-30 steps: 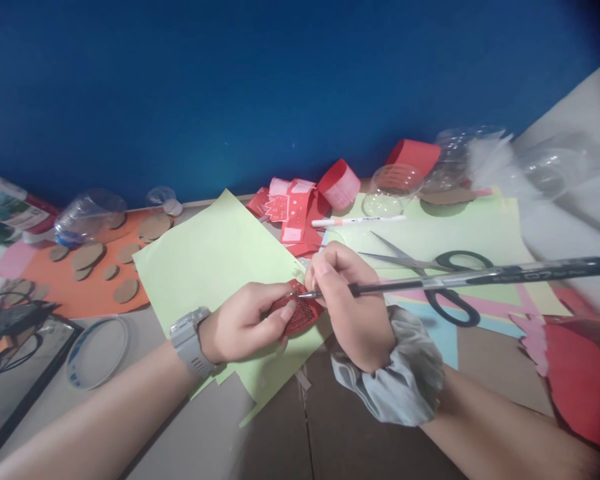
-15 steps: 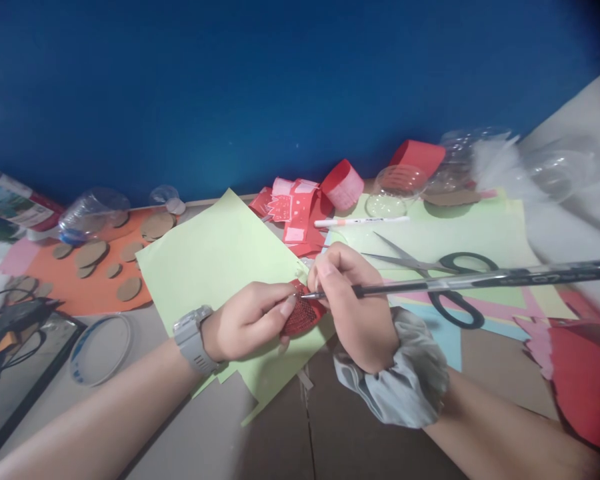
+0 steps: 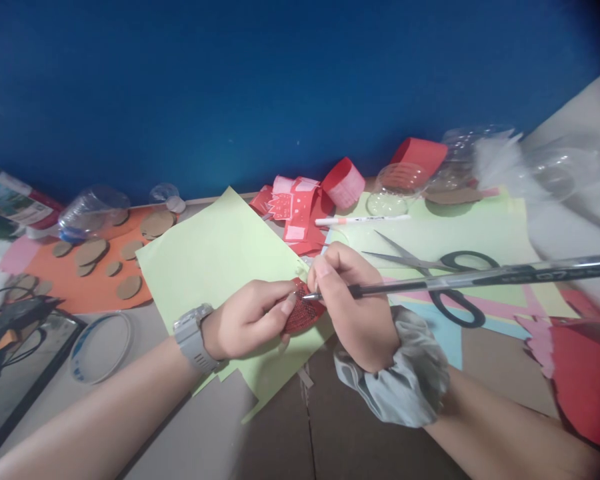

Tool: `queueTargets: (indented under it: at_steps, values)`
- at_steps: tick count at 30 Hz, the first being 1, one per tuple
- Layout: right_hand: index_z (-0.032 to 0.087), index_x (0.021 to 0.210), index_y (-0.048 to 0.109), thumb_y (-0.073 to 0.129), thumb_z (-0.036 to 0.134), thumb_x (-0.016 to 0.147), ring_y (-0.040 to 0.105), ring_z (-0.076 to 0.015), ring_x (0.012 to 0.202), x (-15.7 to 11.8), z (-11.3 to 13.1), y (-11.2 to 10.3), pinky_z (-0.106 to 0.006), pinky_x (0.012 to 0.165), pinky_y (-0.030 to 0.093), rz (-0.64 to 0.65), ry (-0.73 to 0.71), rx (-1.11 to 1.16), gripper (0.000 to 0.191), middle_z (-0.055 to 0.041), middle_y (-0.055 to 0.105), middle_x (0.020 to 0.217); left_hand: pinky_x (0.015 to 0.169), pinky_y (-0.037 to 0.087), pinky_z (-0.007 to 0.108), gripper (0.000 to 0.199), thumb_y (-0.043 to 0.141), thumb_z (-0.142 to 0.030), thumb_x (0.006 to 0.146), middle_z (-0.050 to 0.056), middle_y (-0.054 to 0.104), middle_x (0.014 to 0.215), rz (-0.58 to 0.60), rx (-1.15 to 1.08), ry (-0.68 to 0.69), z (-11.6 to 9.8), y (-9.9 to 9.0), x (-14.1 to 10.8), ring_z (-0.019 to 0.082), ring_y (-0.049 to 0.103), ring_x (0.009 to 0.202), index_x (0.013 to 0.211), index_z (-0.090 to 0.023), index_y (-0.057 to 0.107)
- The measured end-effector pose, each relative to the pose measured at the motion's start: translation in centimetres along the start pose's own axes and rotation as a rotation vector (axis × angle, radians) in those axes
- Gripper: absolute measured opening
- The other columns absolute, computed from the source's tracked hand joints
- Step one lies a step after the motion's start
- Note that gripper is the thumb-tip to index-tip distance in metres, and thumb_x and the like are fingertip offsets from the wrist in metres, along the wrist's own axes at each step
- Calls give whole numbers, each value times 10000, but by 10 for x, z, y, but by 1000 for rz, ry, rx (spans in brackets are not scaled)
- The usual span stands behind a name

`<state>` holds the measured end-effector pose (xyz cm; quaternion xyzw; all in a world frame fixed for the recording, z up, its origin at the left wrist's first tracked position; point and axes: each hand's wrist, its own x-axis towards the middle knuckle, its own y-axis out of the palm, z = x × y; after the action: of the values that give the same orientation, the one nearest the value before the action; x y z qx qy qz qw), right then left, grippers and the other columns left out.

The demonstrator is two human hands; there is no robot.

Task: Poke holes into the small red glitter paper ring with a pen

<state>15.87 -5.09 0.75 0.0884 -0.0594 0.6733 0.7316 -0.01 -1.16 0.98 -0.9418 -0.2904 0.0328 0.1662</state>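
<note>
My left hand (image 3: 255, 317) pinches a small red rounded piece (image 3: 303, 320) covered in dark marks, thumb on top of it. In my right hand (image 3: 353, 303) is a pen (image 3: 440, 280) with a clear and black barrel, its metal tip at the red piece's upper surface. The right fingers are closed round the pen near its tip, and the barrel points off to the right. Beneath both hands lies a pale green paper sheet (image 3: 205, 247). Part of the red piece is hidden by my fingers.
Black-handled scissors (image 3: 460, 260) lie spread on papers to the right, below a white marker (image 3: 363, 220). Red and pink paper shapes (image 3: 300, 207) stand at the back. Cardboard discs (image 3: 91, 252) rest on orange paper (image 3: 75, 287) at left, near a tape ring (image 3: 100, 347).
The pen's tip has shifted very slightly to the right and down over the red piece, and its barrel has tilted a little. My left hand stays on the piece.
</note>
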Motion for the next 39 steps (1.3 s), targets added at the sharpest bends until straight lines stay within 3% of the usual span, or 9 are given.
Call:
queueTargets:
  at_steps: [15,39]
  values:
    - [209,656,355,412,261,935,339,-96,552,-1,-1,-1,-271,513,282,31,-7,-24,289,47,352,596,575,412,217,311,312,-272,970,17,564,592,-5,14,25,0,0,1,104,496,540,708,-158,435]
    - [203,610,389,438,231,915,330,-84,506,3,0,2,-249,471,275,-45,-15,-14,310,58,317,546,579,420,225,288,343,-281,962,28,561,616,34,-80,-17,-1,-1,0,110,505,561,736,-143,457]
